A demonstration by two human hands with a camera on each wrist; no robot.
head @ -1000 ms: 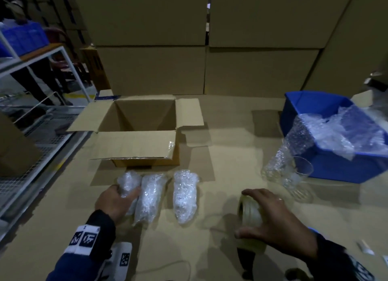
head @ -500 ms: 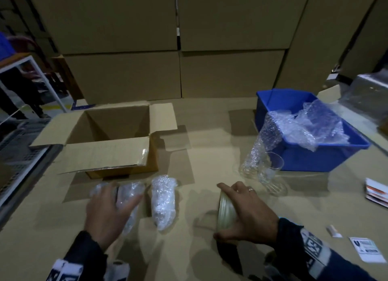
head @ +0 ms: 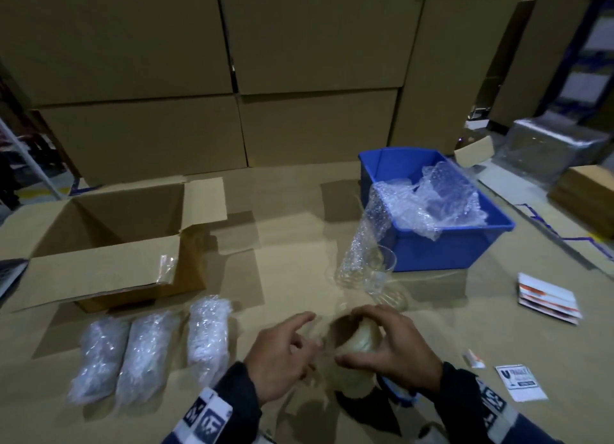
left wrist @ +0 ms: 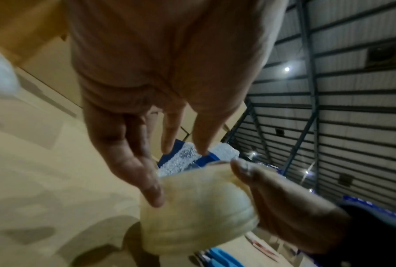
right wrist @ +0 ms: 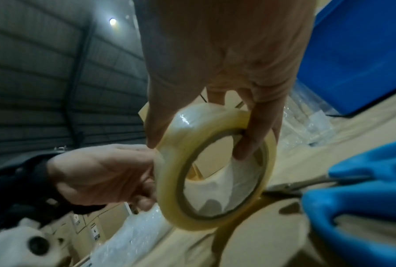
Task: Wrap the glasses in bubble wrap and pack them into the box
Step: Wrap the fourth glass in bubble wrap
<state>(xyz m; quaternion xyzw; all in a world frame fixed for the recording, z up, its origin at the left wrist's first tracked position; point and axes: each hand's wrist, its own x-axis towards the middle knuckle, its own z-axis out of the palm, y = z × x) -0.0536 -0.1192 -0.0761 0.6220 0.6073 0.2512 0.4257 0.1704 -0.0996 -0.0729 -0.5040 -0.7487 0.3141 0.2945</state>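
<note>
Now the right hand grips the tape roll at lower centre, left hand pinching at its edge. Bare glasses stand mid-frame beside the blue bin: slick, fragile, best held round the bowl. Three wrapped bundles lie lower left by the open box.

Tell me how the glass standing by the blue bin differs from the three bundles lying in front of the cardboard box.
The bare glass stands upright; the three wrapped glasses lie on their sides. The bare glass is clear and uncovered, while the wrapped glasses are hidden in bubble wrap. It stands alone beside the blue bin; they lie in a row near the cardboard box. All rest on the table, outside the box.
</note>
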